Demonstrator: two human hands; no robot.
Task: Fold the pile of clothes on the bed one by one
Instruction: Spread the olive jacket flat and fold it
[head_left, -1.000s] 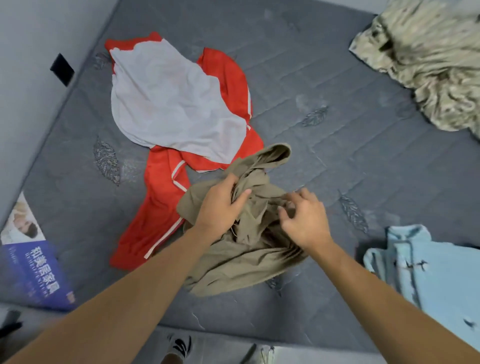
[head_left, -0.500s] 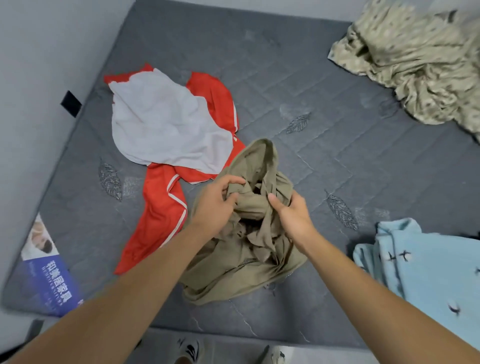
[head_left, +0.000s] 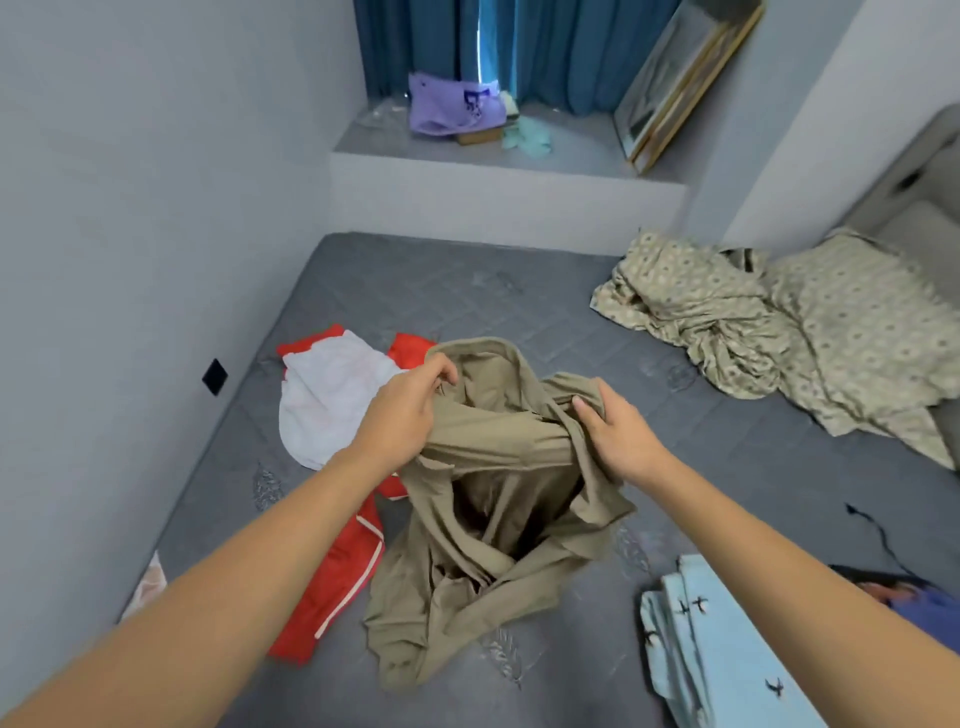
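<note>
Two hands (head_left: 402, 413) (head_left: 615, 436) grip one khaki garment (head_left: 493, 499).

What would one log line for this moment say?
step: folding | hands: left hand and right hand grip khaki garment, lifted | waiting: white cloth on red garment

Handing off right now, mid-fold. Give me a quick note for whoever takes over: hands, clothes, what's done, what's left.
Left hand and right hand each grip the khaki garment, lifted and bunched, its lower end on the grey mattress.
Unfolded: white garment lying on the red garment, at the left.
The light blue garment at the right looks folded.
Left: spread and fold the khaki, then the white and red.
</note>
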